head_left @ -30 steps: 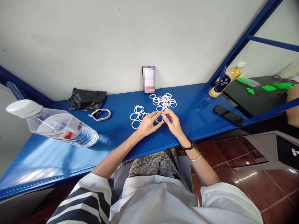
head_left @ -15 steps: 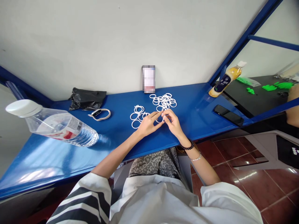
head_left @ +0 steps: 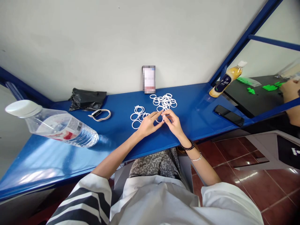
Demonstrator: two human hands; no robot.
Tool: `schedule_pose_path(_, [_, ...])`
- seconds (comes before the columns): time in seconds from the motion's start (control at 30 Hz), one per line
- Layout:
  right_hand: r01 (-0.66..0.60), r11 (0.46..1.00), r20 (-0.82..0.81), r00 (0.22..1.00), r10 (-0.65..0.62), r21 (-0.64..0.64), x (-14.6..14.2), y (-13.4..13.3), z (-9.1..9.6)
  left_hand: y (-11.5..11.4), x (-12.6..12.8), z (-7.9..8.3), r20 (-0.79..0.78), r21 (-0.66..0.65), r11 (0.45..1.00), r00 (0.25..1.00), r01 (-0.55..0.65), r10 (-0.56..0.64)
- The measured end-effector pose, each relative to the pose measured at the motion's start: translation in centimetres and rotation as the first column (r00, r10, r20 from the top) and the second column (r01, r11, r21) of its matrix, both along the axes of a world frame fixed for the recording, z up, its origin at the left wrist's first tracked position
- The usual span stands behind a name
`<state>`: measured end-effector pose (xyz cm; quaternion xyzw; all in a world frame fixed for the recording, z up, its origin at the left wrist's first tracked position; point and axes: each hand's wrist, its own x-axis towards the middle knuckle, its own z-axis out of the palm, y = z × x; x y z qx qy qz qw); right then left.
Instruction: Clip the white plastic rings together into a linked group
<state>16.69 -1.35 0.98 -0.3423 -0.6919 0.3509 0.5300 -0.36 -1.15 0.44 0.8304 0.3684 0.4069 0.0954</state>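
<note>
Both hands meet at the middle of the blue table [head_left: 117,134]: left hand [head_left: 147,125] and right hand [head_left: 173,123] each pinch the same white ring [head_left: 160,119] between thumb and forefinger, other fingers loosely curled. Can't tell if the ring touches the tabletop. Loose ring pile [head_left: 165,101] sits just beyond the fingertips, toward the wall. Smaller ring cluster [head_left: 137,114] is just beside the left hand, on its left. Right wrist wears a dark bead bracelet [head_left: 187,147] and a thin bangle [head_left: 197,158]. Upright phone [head_left: 148,79] leans on the wall behind the pile. Far left: water bottle [head_left: 56,125] near the camera, white wristband [head_left: 100,114] and black bag [head_left: 86,100] behind it. Right side: dark phone [head_left: 229,115] lying flat, juice bottle [head_left: 226,80] in the corner. Green parts [head_left: 269,88] are on the next bench, with another person's hand [head_left: 289,88] at the frame edge.
</note>
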Motion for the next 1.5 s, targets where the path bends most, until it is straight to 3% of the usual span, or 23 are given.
schedule_pose_path(0.27, [0.039, 0.998, -0.045, 0.998, -0.042, -0.056, -0.14, -0.20, 0.05, 0.00, 0.03, 0.02, 0.017, 0.004, 1.000, 1.000, 0.001, -0.001])
schedule_pose_path(1.5, [0.074, 0.997, -0.046, 0.996, -0.074, 0.003, 0.15, 0.18, -0.55, -0.10, 0.05, 0.06, 0.002, 0.016, 1.000, 1.000, 0.019, -0.019])
